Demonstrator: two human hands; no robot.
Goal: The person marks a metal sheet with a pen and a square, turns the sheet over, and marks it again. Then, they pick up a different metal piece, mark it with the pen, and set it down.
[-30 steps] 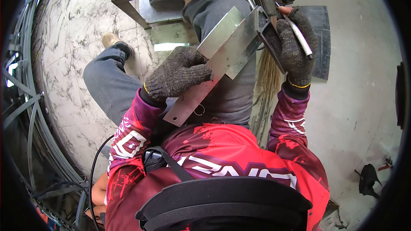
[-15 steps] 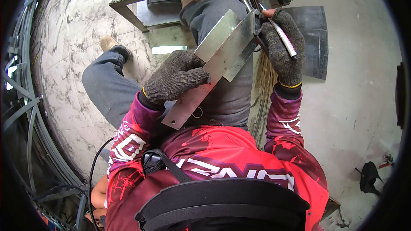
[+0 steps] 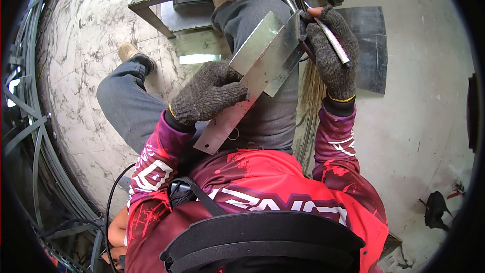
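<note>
Your left grip point(image 3: 208, 93) clamps metal square point(image 3: 263, 71) and sheet point(image 3: 256, 43); your right grip point(image 3: 333, 55), a marker point(image 3: 332, 42). Aligning seems in hand; steadiness required next.

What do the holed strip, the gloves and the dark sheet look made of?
Holed strip: metal, probably steel; smooth, satin, reflective.
Gloves: matte knitted yarn, visible stitches; fibre unclear.
Dark sheet: likely metal, given its grey sheen; plastic possible.
</note>
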